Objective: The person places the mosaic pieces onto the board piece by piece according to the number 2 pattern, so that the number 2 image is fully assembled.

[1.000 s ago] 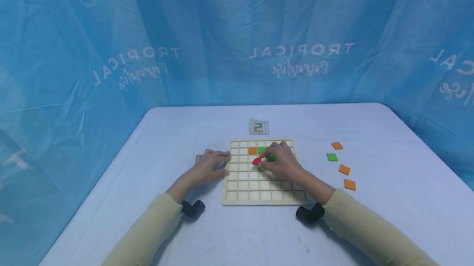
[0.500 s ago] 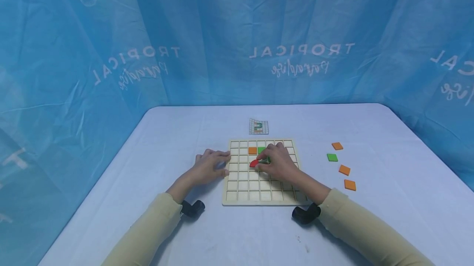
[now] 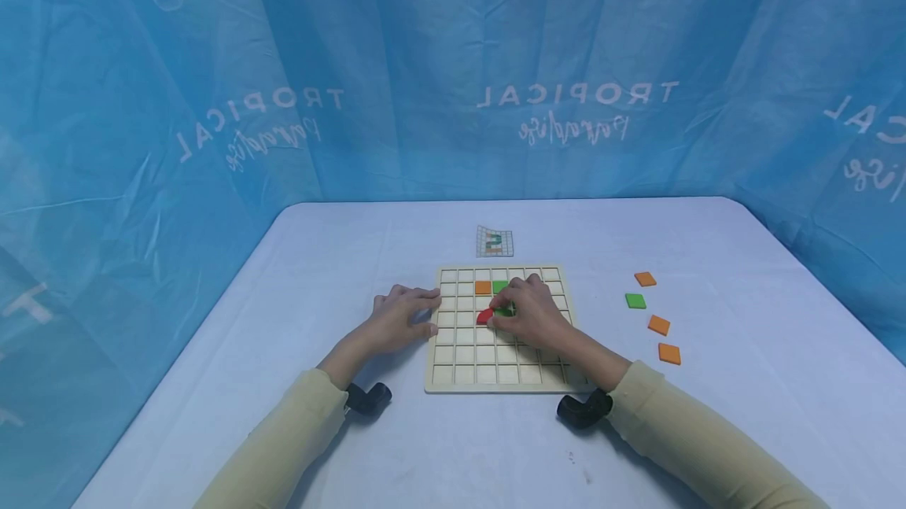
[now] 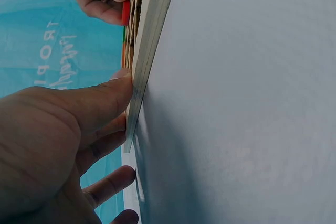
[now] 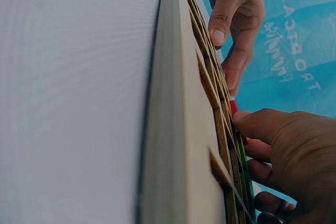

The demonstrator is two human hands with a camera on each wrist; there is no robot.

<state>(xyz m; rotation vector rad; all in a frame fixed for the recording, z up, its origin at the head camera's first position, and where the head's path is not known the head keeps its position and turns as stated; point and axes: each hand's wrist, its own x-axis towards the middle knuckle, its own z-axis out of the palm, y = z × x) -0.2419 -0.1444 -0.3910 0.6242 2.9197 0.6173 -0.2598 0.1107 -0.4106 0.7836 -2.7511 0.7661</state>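
A wooden grid board [image 3: 465, 355] lies flat on the table. My right hand [image 3: 531, 312] is over its middle, thumb and forefinger pinching a red quarter-round tile [image 3: 484, 317] at a grid square. In the right wrist view the thumb tip presses on the red tile's edge. My left hand [image 3: 402, 320] rests at the board's left edge, with thumb and fingertips touching its rim and the fingers loosely spread. An orange tile [image 3: 483, 287] and a green tile [image 3: 499, 286] sit side by side in an upper row. More green shows partly hidden beneath my right hand.
To the right lie three loose orange tiles, one of them nearest me [image 3: 668, 353], and a green tile [image 3: 635, 301]. Behind the board is a small gridded pattern card [image 3: 494, 242]. A blue printed curtain [image 3: 453, 60] hangs around the white table [image 3: 340, 257].
My right hand has shifted slightly left and toward me, bringing the red tile down and turning it into a grid square. The left hand has stayed at the board's edge.
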